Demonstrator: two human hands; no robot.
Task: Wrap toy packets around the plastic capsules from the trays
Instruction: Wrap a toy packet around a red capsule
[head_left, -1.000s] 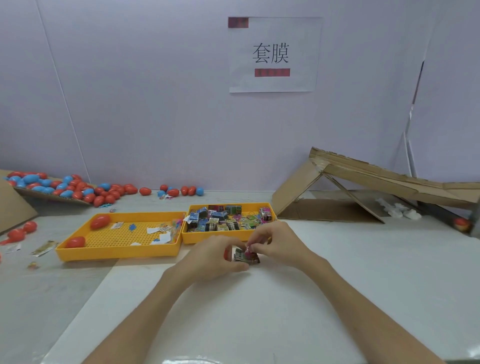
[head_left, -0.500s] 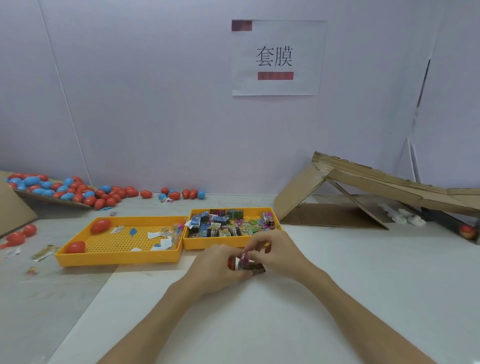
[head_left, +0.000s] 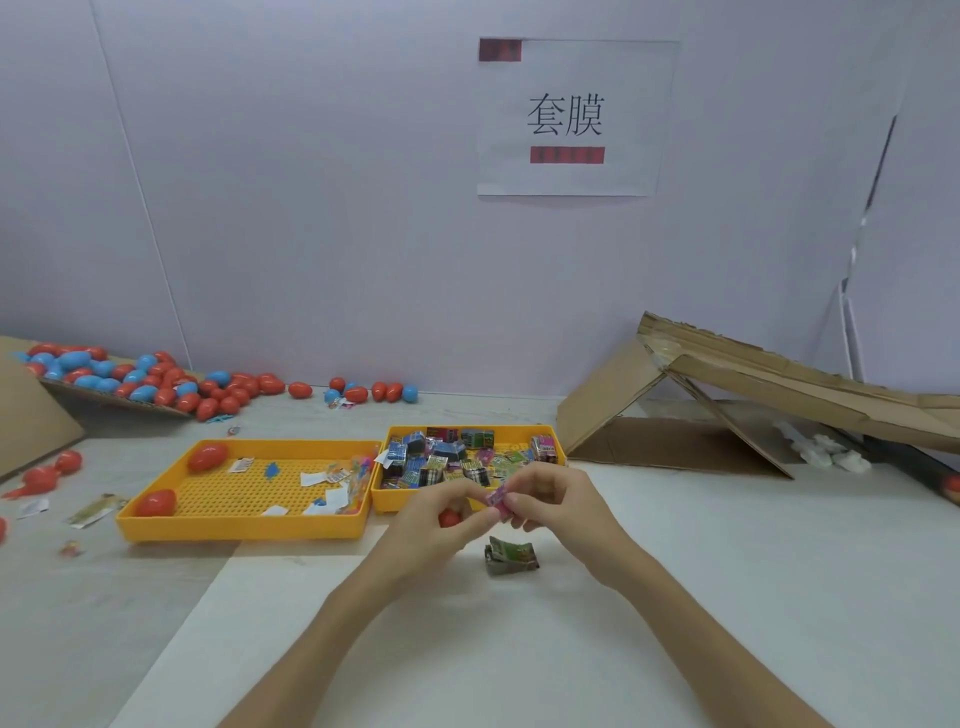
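My left hand (head_left: 431, 525) curls round a red plastic capsule (head_left: 449, 517), of which only a small part shows between the fingers. My right hand (head_left: 558, 501) pinches a small pink toy packet (head_left: 497, 500) right beside the left fingertips. Both hands are raised a little above the table. A folded green and grey packet (head_left: 511, 556) lies on the white table just below them. Behind the hands, the right yellow tray (head_left: 519, 431) holds several coloured packets. The left yellow tray (head_left: 234, 525) holds two red capsules (head_left: 207, 457) and paper scraps.
A heap of red and blue capsules (head_left: 156, 382) lies on a cardboard sheet at the back left. A cardboard ramp (head_left: 753, 384) stands at the right. Loose red capsules (head_left: 47, 473) and scraps lie at the left edge.
Both hands lifted off the table with the capsule and the pink packet. The folded green packet, earlier under the fingers, now lies alone on the table.
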